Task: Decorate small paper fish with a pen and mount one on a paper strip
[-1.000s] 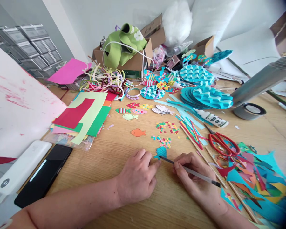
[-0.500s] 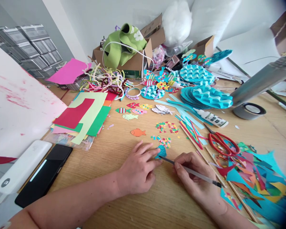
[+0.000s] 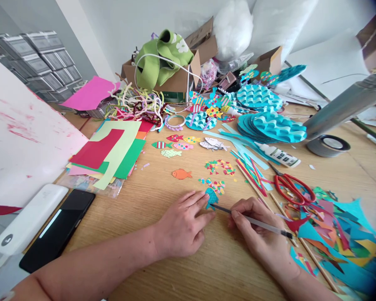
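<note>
A small blue paper fish (image 3: 212,196) with drawn lines lies on the wooden table. My left hand (image 3: 181,223) rests palm down with its fingers stretched out, the fingertips at the fish's left edge. In my right hand (image 3: 258,230) is a slim pen (image 3: 265,226) with a clear grey barrel, its dark tip at the fish's tail end. Just behind the fish are small coloured paper dots (image 3: 217,185) and a patch of tiny triangles (image 3: 219,167). An orange paper fish (image 3: 181,174) lies farther left, with several patterned fish (image 3: 183,146) beyond it.
Red-handled scissors (image 3: 293,189) and a heap of paper scraps (image 3: 335,234) lie to the right, beside wooden sticks (image 3: 319,263). A glue bottle (image 3: 282,156) and blue wavy discs (image 3: 277,127) sit behind. Coloured sheets (image 3: 113,144), a phone (image 3: 58,230) and a white power bank (image 3: 29,219) are left.
My left hand's fingers have shifted slightly down and drawn off the blue fish, so more of it shows. The pen tip has moved a little along its tail.
</note>
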Available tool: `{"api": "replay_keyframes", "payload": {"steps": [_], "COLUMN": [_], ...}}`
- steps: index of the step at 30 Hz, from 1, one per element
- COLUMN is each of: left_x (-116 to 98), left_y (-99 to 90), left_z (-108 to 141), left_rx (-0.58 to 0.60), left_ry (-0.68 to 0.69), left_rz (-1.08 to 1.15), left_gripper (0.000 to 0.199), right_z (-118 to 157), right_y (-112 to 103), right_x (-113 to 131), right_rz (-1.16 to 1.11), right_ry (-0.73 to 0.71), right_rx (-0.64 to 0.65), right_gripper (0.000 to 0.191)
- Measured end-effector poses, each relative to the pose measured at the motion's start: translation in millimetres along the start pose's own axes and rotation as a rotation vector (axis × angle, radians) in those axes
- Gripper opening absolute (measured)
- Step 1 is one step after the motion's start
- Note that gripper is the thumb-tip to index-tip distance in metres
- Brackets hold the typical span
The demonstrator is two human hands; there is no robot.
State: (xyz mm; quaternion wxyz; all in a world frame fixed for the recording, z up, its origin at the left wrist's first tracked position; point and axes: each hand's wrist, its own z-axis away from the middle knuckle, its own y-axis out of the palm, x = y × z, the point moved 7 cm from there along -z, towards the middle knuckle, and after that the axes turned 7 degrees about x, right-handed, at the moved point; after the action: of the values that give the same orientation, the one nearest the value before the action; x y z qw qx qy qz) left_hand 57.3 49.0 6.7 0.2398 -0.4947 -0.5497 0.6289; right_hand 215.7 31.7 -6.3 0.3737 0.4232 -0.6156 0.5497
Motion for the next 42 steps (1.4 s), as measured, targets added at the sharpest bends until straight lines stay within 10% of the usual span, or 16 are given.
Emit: {"api": "replay_keyframes", "payload": {"steps": [42], "left_x": [-5.3], "left_y": [3.2], "left_z": [0.5], "left_rx": [0.045], "left_ry": [-0.021], "left_rz": [-0.118], "left_gripper": [0.046], "right_z": [-2.3], "right_y": [3.4], "right_x": [1.4], "right_rz": [-0.035], "right_ry": [-0.021], "right_rx": [0.034], "right_gripper": [0.016]}}
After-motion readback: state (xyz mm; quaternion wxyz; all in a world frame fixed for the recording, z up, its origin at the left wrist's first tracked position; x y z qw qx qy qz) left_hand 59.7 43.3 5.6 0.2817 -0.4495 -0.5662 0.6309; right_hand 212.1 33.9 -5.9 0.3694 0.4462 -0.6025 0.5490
